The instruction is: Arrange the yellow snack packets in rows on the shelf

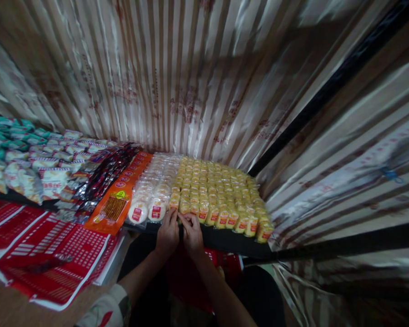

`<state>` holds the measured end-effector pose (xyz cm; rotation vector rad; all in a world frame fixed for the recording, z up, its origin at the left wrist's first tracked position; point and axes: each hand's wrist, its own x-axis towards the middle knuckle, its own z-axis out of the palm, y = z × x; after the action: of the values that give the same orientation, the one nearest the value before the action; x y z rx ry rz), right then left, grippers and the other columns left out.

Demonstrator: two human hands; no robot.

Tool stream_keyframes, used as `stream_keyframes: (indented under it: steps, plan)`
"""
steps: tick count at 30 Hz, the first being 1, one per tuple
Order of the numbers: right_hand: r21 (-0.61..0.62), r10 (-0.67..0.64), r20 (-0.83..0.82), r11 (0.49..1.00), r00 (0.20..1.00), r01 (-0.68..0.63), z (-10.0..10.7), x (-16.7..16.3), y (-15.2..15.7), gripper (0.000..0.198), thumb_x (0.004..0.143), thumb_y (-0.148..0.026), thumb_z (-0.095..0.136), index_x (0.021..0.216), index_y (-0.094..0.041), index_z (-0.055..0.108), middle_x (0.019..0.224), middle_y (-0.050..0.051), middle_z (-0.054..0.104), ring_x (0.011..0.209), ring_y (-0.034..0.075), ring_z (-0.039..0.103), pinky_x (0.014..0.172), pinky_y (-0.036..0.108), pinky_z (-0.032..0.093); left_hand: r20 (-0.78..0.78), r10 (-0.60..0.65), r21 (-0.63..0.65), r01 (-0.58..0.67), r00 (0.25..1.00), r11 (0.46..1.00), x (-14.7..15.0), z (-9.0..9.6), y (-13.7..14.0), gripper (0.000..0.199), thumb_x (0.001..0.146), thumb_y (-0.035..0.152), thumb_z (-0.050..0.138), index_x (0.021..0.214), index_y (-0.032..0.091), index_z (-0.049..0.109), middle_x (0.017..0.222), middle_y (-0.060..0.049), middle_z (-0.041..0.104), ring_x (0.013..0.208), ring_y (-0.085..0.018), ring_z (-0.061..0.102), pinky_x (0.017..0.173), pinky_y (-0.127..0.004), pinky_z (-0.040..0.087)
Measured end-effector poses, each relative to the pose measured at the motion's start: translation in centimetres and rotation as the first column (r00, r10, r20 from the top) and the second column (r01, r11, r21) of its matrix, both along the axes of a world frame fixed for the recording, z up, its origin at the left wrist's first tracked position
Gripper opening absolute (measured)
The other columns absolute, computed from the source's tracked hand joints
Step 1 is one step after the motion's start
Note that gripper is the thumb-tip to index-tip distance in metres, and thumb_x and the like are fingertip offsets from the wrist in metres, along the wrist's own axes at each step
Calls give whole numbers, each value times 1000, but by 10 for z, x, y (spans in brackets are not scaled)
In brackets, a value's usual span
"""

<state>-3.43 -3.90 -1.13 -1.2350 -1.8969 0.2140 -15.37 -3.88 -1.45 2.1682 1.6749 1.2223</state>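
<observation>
My left hand (168,232) is at the shelf's front edge, its fingers closed at the lower end of a small yellow snack packet (174,200) with a red-and-yellow label. Close beside it, my right hand (193,234) has its thumb and fingers pinched together, the tips meeting the left fingertips at the packet's lower corner. The fingers partly hide what lies between them. Tight rows of matching yellow packets (221,195) stretch back and to the right. To the left lie clear packs of round white crackers (157,210) with red labels.
An orange snack bag (114,204), dark shiny packets (105,175), white snack bags (54,181) and green bags (13,131) fill the shelf leftward. Red baskets (59,254) stand below. Black poles (313,109) and a striped sheet (177,81) bound the back and right.
</observation>
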Motion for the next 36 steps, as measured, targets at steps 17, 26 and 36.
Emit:
stream_keyframes:
  steps: [17,26,36]
  plan:
    - [-2,-16,-9,1000,1000,16,1,-2,0,43,89,-13,36,127,-28,50,94,7,51,89,17,50,80,34,48,17,87,98,-89,996,991,-9,34,23,35,84,14,38,116,15,52,114,-13,55,109,-24,49,95,-43,43]
    - [43,-80,192,996,978,73,4,-9,-1,50,85,-7,37,129,-28,48,92,8,48,85,19,46,73,34,47,-183,-164,51,176,969,983,-42,69,73,40,90,24,33,127,17,46,126,-8,54,133,-26,23,106,-50,27]
    - [77,-181,281,983,942,166,6,-15,-2,42,89,-17,40,129,-26,48,89,8,48,82,20,45,72,35,42,-180,-236,-33,234,955,972,-40,75,81,41,92,30,30,124,13,48,121,-11,58,123,-23,41,104,-44,35]
